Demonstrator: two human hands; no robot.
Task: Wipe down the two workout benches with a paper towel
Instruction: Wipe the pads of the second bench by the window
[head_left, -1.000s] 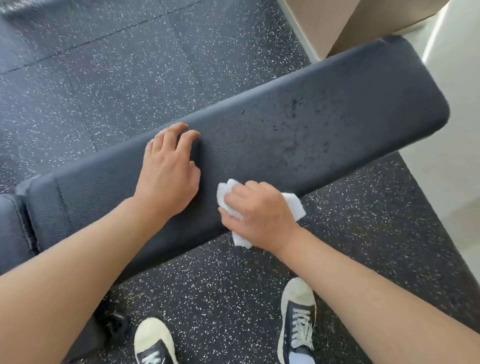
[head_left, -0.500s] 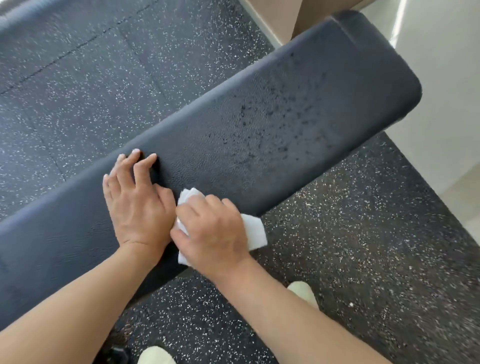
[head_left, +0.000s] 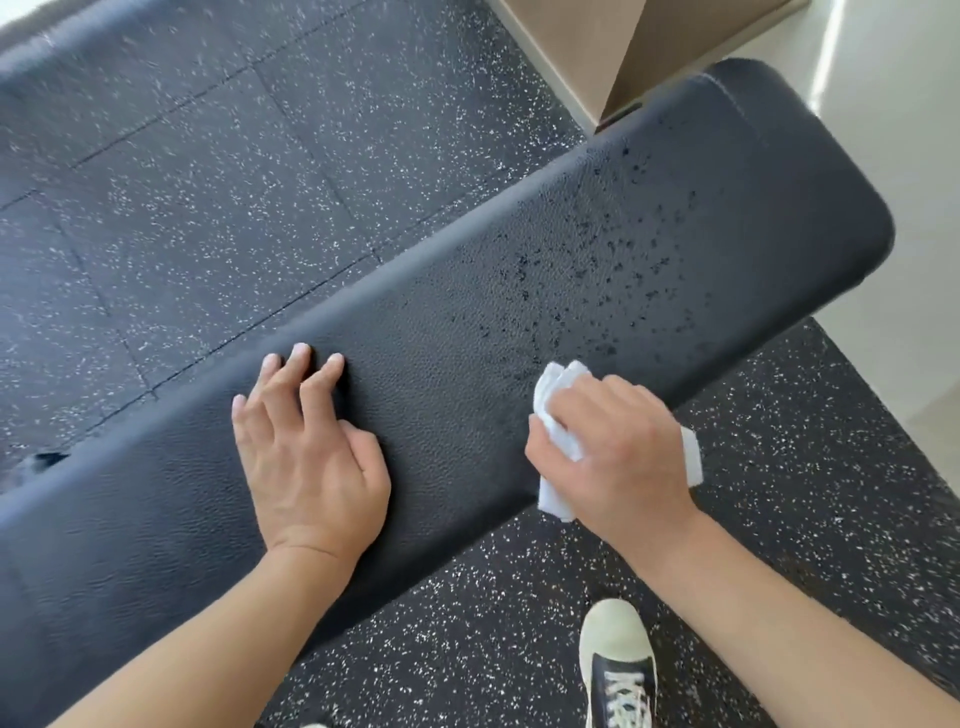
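A gym: black rubber floor tiles (head_left: 218, 208) flecked with white cover the ground, and a padded black workout bench (head_left: 467, 364) runs from near left to far right

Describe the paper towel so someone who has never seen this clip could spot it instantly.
Find the long black bench pad running across the speckled floor. At its near edge, just short of the droplet-spotted far end, the right hand holds the paper towel. It is the only white, crumpled thing on the pad.
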